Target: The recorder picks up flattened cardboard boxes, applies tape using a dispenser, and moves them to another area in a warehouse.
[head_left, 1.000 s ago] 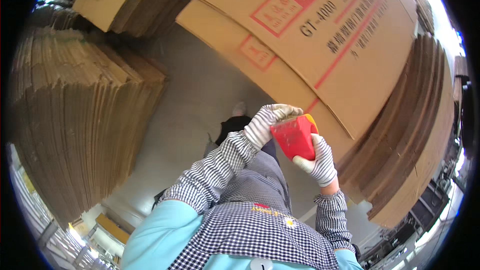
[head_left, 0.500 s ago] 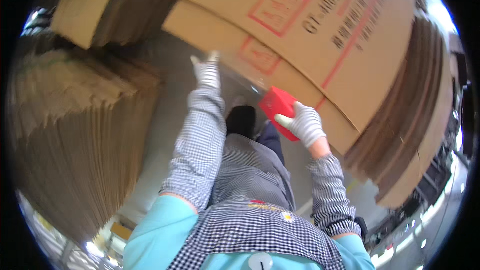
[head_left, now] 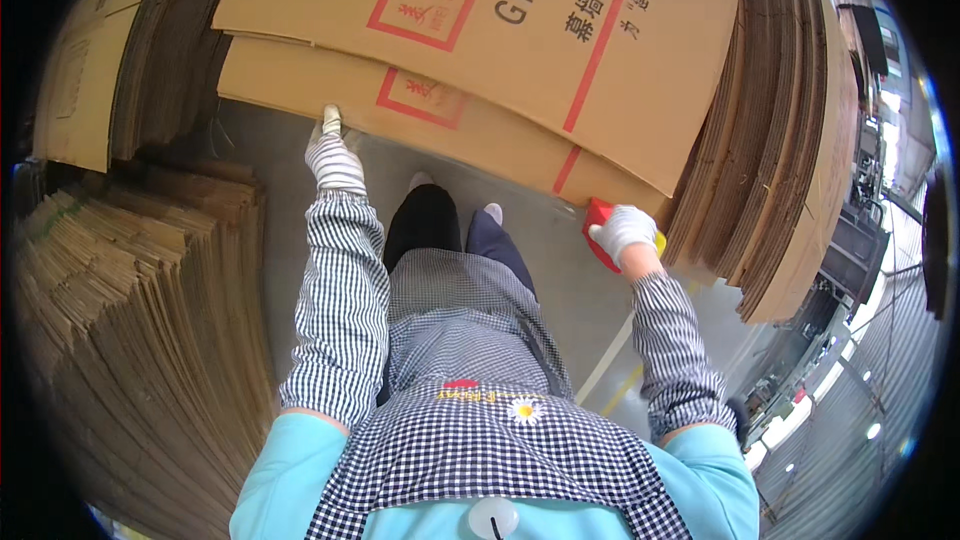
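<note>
My left hand, in a striped white glove, is at the near edge of the lower flat cardboard sheet. Its thumb lies at that edge, and the fingers are largely hidden below. An upper cardboard sheet with red and black print overlaps the lower one. At the near right corner of the sheets, my gloved right hand is closed around a red block-shaped object. A bit of yellow shows past its fingers; whether it belongs to the red object I cannot tell.
Tall stacks of flat cardboard stand at left, far left and right. Grey floor shows around my feet, with a yellow line at the right. Dark machinery is farther right.
My left hand has come to the near edge of the lower sheet, its thumb now against it. My right hand has carried the red object rightward to the corner. The view has turned.
</note>
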A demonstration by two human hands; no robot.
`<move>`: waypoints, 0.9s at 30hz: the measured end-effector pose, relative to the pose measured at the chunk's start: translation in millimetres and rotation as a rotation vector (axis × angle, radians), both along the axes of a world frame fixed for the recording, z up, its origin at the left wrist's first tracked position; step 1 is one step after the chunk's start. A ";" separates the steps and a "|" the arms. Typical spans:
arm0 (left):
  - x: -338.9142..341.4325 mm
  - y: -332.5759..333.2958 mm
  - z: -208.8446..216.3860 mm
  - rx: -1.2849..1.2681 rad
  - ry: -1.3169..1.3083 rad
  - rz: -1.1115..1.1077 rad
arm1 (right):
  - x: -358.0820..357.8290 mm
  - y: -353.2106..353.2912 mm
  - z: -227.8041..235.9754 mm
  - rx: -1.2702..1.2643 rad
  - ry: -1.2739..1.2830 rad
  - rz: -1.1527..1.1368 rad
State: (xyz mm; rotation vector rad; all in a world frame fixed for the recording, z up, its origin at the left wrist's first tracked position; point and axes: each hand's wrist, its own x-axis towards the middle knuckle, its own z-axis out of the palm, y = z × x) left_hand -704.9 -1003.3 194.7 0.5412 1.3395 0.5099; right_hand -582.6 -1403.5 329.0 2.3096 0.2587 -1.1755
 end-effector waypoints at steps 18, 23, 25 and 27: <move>46.6 -128.4 3.8 1.251 0.857 -0.615 | -70.9 -194.8 55.0 0.331 -0.471 -0.266; 68.7 -9.5 -22.2 0.872 0.645 0.093 | -84.9 -226.7 58.8 0.563 -0.426 -0.434; 71.2 -54.6 0.3 0.448 0.001 0.200 | -94.4 -248.7 72.4 0.665 -0.389 -0.621; 69.7 -155.8 -10.7 0.252 -0.455 0.162 | -98.7 -264.3 85.8 0.723 -0.407 -0.720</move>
